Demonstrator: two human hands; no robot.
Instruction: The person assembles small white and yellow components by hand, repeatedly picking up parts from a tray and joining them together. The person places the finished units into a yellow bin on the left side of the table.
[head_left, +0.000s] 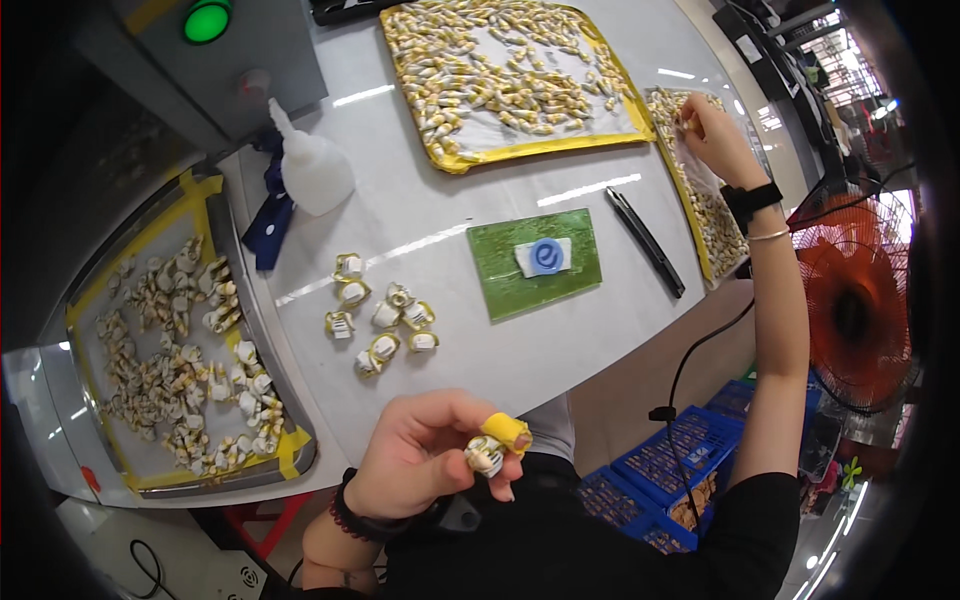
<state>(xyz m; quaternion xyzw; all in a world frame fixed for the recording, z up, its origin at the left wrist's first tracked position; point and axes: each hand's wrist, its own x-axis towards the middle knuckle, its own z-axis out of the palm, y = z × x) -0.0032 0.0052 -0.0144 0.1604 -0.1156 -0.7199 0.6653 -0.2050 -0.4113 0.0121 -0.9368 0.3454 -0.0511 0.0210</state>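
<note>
Close to my body, my left hand (425, 450) pinches a small white-and-yellow wound part (485, 456) with dark marks. Yellow tape (507, 430) wraps one of its fingertips. My right hand (722, 148) reaches over the narrow yellow-edged tray (708, 262) at the right, which is full of small white-and-gold pieces. Its fingertips are drawn together at the pieces; what they hold, if anything, is too small to make out. A loose group of similar wound parts (387, 315) rests on the white table (480, 365), beyond my left hand.
A green board (490, 285) bears a blue disc (546, 257) on a white pad. Beside it lies a black utility knife (645, 243). A large tray (540, 150) of pieces, a white squeeze bottle (316, 175) and a left tray (300, 455) surround them. An orange fan (850, 300) stands right.
</note>
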